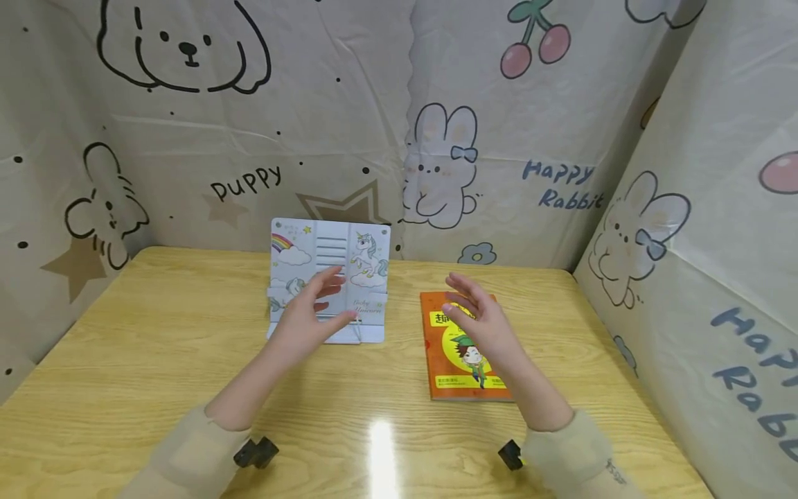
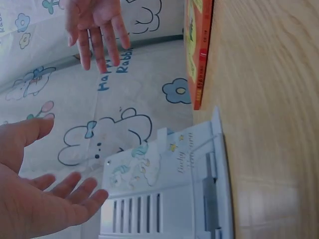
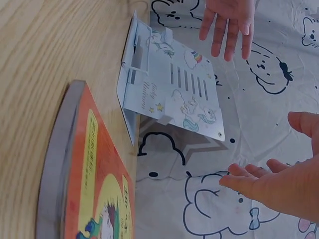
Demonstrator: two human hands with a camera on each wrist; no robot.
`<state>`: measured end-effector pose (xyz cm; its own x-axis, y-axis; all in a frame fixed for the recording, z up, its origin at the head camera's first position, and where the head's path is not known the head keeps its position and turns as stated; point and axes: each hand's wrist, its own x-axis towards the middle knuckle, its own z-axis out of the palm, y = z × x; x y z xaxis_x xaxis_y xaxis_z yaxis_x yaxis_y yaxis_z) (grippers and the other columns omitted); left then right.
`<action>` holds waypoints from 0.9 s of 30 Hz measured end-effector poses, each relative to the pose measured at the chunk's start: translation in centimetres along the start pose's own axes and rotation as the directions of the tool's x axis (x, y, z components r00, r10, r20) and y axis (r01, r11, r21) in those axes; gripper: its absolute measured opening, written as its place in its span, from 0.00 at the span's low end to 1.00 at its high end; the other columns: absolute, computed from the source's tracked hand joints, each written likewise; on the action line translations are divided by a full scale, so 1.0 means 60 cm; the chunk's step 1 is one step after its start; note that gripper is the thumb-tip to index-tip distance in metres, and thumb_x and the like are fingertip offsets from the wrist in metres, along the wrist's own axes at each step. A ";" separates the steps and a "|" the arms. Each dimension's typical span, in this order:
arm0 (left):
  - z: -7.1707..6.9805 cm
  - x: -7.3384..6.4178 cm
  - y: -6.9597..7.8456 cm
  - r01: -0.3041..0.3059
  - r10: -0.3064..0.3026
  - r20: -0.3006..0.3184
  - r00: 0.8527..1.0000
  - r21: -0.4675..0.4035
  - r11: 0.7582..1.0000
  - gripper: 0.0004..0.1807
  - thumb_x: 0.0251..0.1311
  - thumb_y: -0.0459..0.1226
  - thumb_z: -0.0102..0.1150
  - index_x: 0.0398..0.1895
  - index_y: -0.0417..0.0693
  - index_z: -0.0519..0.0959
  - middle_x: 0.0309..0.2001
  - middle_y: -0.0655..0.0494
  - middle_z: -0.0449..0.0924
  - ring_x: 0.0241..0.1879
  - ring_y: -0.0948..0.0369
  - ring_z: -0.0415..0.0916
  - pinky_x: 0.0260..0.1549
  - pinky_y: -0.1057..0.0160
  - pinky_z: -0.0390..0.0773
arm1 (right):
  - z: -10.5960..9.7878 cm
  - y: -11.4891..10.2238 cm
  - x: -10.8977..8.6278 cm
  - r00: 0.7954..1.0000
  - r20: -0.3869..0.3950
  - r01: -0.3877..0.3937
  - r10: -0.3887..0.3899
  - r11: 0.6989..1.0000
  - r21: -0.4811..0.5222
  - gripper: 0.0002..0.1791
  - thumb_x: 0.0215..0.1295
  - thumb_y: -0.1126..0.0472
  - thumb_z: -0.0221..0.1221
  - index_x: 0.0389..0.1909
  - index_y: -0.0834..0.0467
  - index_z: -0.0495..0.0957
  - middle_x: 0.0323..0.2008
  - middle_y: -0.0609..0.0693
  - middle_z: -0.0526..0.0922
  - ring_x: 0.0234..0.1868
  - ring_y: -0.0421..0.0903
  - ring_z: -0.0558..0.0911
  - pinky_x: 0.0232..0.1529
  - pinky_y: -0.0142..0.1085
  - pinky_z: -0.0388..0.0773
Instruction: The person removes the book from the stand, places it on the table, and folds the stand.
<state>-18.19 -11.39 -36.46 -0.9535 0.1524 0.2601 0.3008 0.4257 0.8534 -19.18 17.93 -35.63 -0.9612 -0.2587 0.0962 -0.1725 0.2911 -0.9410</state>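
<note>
A white book stand (image 1: 368, 277) printed with unicorns and a rainbow stands tilted back on the table, left of centre. My left hand (image 1: 309, 308) hovers in front of it, fingers spread and holding nothing. To the right lies an orange book (image 1: 439, 374) with a cartoon figure on its cover. Above that book is my right hand (image 1: 489, 322), also holding nothing, its fingers loosely bent. The right wrist view shows slots and a wire clip on the book stand (image 3: 189, 84), and the thick page edge of the book (image 3: 55, 164). Both hands are apart from these things.
The wooden table (image 1: 156, 360) carries the stand and the book. A patterned cloth (image 1: 349, 104) with puppies and rabbits hangs behind the table and at its sides. A bright light reflection shows near the table's front.
</note>
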 end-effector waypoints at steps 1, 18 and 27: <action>-0.002 -0.001 -0.004 0.000 0.000 -0.021 1.000 -0.007 1.000 0.42 0.55 0.39 0.66 0.71 0.52 0.56 0.63 0.50 0.67 0.63 0.52 0.65 0.60 0.49 0.69 | 0.003 0.001 0.000 1.000 0.005 0.002 -0.002 1.000 0.011 0.36 0.64 0.50 0.59 0.71 0.50 0.56 0.69 0.46 0.62 0.69 0.49 0.63 0.66 0.48 0.64; -0.046 -0.015 -0.074 0.079 -0.089 -0.238 0.967 -0.051 0.996 0.48 0.56 0.39 0.66 0.74 0.49 0.45 0.69 0.42 0.57 0.67 0.46 0.56 0.63 0.44 0.63 | 0.062 0.020 0.024 0.999 0.032 -0.032 0.028 0.992 0.121 0.41 0.64 0.54 0.59 0.73 0.41 0.48 0.72 0.40 0.54 0.70 0.47 0.60 0.67 0.50 0.61; -0.071 -0.013 -0.104 0.147 -0.164 -0.245 0.956 -0.084 0.986 0.49 0.57 0.39 0.65 0.74 0.47 0.43 0.69 0.39 0.55 0.67 0.42 0.55 0.62 0.39 0.61 | 0.090 0.033 0.036 0.998 0.043 -0.063 0.056 0.980 0.191 0.41 0.65 0.55 0.59 0.73 0.41 0.47 0.73 0.44 0.52 0.71 0.50 0.58 0.69 0.52 0.57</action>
<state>-19.41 -17.95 -40.09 -0.9652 -0.1424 0.2194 0.1544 0.3672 0.9173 -20.41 12.97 -39.04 -0.9592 -0.2812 0.0298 -0.0676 0.1257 -0.9898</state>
